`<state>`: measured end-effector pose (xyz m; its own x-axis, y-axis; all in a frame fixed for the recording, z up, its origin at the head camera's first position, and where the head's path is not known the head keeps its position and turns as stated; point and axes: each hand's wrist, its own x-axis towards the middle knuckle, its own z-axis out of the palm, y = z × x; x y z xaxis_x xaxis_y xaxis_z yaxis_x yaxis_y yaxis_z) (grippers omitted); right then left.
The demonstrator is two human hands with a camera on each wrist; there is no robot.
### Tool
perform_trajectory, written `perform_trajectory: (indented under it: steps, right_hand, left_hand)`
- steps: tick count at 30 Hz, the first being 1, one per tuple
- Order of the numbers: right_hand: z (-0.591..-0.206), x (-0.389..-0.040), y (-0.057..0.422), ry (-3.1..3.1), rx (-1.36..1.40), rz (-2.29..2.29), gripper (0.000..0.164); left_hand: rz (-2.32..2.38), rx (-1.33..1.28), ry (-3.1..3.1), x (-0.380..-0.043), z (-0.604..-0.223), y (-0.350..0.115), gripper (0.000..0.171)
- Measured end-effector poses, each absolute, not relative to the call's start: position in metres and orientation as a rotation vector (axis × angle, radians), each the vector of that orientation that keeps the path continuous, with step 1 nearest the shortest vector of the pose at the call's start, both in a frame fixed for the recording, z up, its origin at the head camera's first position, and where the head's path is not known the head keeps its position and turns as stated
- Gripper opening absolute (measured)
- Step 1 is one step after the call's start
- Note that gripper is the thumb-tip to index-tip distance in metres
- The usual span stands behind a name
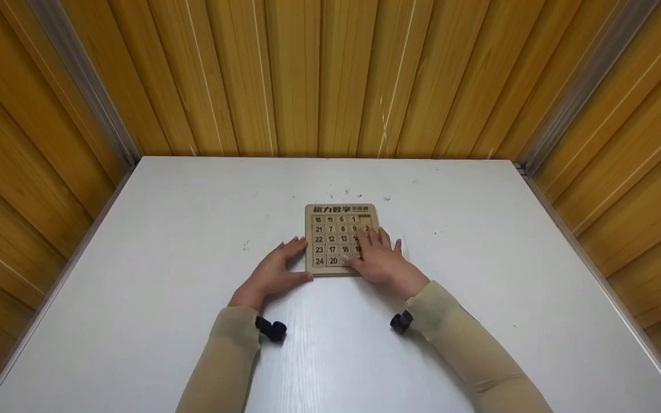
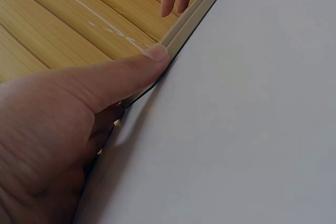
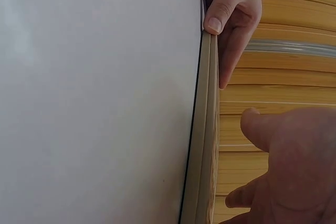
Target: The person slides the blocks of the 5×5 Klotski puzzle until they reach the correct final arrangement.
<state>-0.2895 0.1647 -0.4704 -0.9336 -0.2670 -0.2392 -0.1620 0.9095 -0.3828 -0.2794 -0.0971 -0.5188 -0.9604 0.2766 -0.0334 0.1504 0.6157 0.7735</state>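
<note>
A wooden number slide puzzle (image 1: 336,271) lies flat on the white table, its tiles in rows under a printed heading. An unfilled slot (image 1: 364,217) shows at its upper right. My left hand (image 1: 273,272) holds the near left corner, thumb on the front edge and fingers along the left side; the left wrist view shows that thumb (image 2: 131,72) against the edge. My right hand (image 1: 382,261) is over the right side, fingers spread and straight on the tiles, covering several of them. In the right wrist view the right hand (image 3: 299,161) hovers above the puzzle's tile face.
The white table (image 1: 135,315) extends all round the puzzle, with small dark marks beyond it. Yellow wood-look panels (image 1: 296,74) stand at the back and both sides, with metal posts at the corners. A small black device (image 1: 273,330) is strapped at each wrist.
</note>
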Motion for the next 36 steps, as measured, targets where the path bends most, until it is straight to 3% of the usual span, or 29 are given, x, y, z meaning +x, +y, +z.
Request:
perform_trajectory:
  steps: [19,36]
  right_hand:
    - [-0.476,-0.318,0.16,2.785,-0.265,-0.49,0.089]
    - [-0.469,-0.266,0.173,2.744,-0.379,-0.532,0.089]
  left_hand:
    - [1.265,0.371,2.682,-0.279,-0.518,-0.098,0.084]
    - [1.257,0.389,2.693,-0.281,-0.52,-0.099,0.084]
